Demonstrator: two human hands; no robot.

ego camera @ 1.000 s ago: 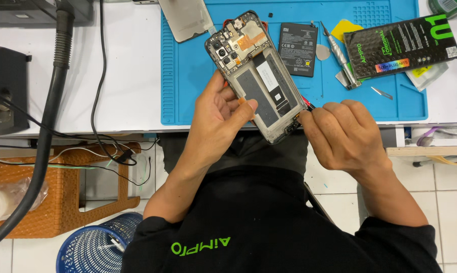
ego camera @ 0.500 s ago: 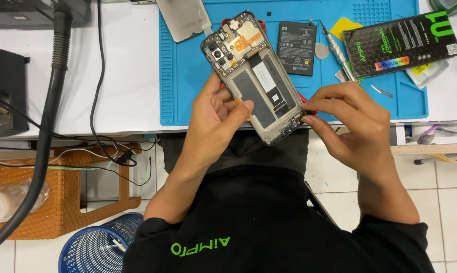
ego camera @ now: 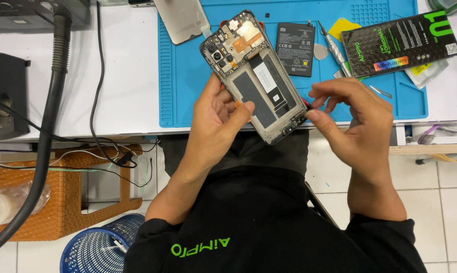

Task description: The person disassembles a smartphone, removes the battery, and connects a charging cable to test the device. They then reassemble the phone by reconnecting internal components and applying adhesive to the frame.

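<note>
With our left hand [ego camera: 215, 119] gripping the opened phone [ego camera: 256, 78] over the bench's near edge and our right hand [ego camera: 352, 116] pinching a small part at its lower corner, we judge a slip could drop the phone to the floor.

Black long-sleeved top (green chest lettering)
</note>
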